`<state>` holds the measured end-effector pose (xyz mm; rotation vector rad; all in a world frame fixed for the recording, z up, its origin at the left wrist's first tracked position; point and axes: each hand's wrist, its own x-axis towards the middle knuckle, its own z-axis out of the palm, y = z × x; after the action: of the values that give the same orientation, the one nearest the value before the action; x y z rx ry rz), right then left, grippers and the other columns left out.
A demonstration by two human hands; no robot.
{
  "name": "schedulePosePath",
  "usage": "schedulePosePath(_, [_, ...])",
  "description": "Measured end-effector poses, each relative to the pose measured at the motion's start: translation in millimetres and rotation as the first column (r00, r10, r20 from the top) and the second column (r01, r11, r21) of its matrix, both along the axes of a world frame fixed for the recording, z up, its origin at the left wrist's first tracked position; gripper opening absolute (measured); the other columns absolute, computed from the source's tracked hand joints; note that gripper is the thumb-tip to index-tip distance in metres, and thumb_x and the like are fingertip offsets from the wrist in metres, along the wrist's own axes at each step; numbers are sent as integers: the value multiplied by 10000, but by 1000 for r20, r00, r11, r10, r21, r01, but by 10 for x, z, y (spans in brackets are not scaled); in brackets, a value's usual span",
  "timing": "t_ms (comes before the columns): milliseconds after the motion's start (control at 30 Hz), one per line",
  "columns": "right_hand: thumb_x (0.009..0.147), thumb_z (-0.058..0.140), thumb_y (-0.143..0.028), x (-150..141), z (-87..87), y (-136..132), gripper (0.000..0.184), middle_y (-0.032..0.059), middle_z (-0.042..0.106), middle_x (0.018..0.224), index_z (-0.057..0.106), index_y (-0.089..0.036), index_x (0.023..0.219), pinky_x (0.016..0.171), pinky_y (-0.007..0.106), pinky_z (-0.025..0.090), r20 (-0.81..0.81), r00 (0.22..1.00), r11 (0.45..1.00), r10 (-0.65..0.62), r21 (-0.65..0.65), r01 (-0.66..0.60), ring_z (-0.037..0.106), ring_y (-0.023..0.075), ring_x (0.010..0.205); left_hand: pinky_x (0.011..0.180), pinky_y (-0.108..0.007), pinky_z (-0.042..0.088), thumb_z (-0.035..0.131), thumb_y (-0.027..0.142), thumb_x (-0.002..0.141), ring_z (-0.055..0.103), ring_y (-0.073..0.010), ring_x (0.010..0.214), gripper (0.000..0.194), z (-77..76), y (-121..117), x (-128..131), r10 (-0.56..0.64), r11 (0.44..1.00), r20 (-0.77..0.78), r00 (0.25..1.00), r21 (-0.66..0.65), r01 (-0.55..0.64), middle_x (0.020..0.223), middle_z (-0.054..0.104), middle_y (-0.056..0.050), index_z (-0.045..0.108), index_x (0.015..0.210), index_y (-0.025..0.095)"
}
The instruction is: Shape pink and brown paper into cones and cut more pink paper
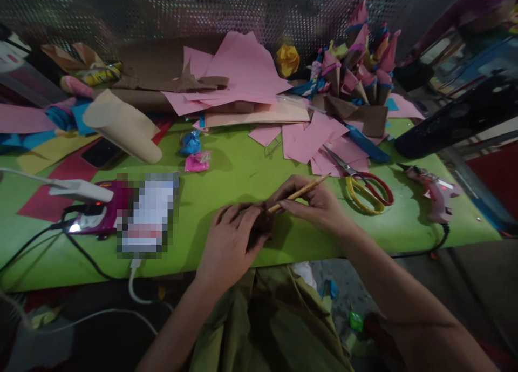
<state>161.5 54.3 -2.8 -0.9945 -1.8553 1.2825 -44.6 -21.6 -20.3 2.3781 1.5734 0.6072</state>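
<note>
My right hand grips a thin wooden stick, its pointed end up to the right and its other end down towards my left fingers. My left hand is curled close beside it, with its fingers bent around a small dark brown piece, perhaps paper, mostly hidden by the hands. Both hands are low over the green tabletop near its front edge. Right of my hands lie scissors with one yellow and one red handle loop, partly over pink paper pieces.
A pink glue gun lies at the right. To the left are a phone on a cable and a magenta plug box. Behind are a paper roll, pink sheets, wrapped sweets and several paper cones.
</note>
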Motion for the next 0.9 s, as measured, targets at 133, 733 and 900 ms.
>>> schedulePosePath(133, [885, 657, -299, -14, 23, -21, 112, 56, 704, 878, 674, -191, 906, 753, 328, 529, -5, 998, 998, 60, -6, -60, 674, 192, 820, 1018, -506, 478, 600, 237, 909, 618, -304, 1193, 408, 10, -2, 0, -4, 1000, -6, 1000, -16, 4, 1238, 710, -138, 564, 1310, 173])
schedulePosePath(733, [829, 666, -222, 69, -12, 56, 25, 29, 679, 791, 668, -197, 825, 661, 299, 499, 37, 978, 970, -204, 145, 196, 657, 175, 735, 1025, -496, 462, 594, 292, 940, 613, -296, 1195, 385, -25, -4, -15, -5, 1000, -1, 1000, 2, 5, 1256, 707, -120, 542, 1307, 186])
schedulePosePath(900, [843, 660, -245, 56, 5, 48, 48, 28, 674, 794, 665, -197, 840, 651, 296, 515, -10, 995, 991, -99, 91, 99, 664, 169, 717, 1028, -512, 465, 590, 267, 936, 617, -298, 1190, 401, -18, -1, -13, -7, 1000, -1, 1000, 4, 7, 1256, 708, -128, 539, 1325, 183])
